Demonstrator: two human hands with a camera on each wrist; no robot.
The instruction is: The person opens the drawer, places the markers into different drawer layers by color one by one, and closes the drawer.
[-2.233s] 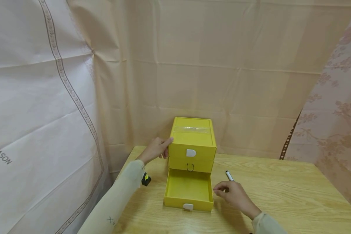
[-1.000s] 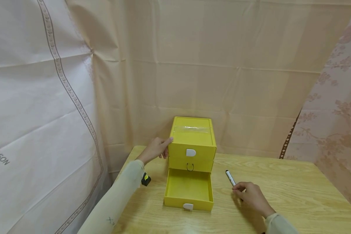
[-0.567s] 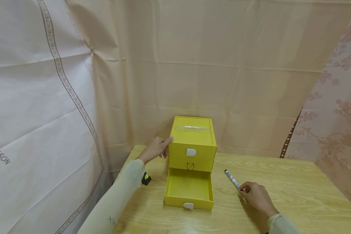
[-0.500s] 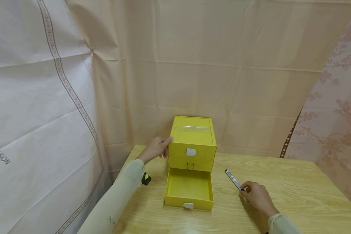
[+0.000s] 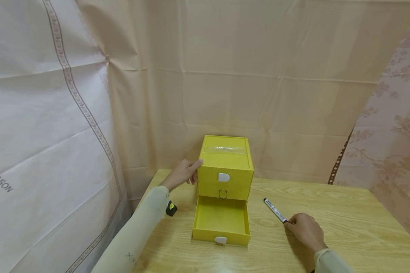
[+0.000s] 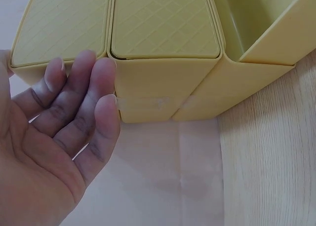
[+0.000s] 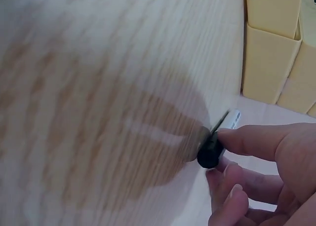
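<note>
A yellow drawer unit (image 5: 225, 159) stands on the table, its bottom drawer (image 5: 222, 220) pulled out with nothing visible inside. My left hand (image 5: 182, 175) rests against the unit's left side, thumb at the top edge; in the left wrist view the slightly bent fingers (image 6: 81, 97) touch its side. To the right of the drawer, a white marker (image 5: 274, 210) with black ends lies slanted, low over or on the table. My right hand (image 5: 306, 229) pinches its near end. The right wrist view shows the marker's black end (image 7: 211, 152) between thumb and fingers.
A small black object with a yellow patch (image 5: 171, 208) sits by the left wrist. The wooden table (image 5: 338, 216) extends to the right. Cloth sheets (image 5: 294, 106) hang behind and on both sides. The unit's upper drawer has a white tab (image 5: 223, 177), the middle one a dark loop (image 5: 223, 194).
My right hand has moved right from beside the open drawer to the marker's near end and pinches it. The marker has turned to a flatter slant. The left hand stays on the unit.
</note>
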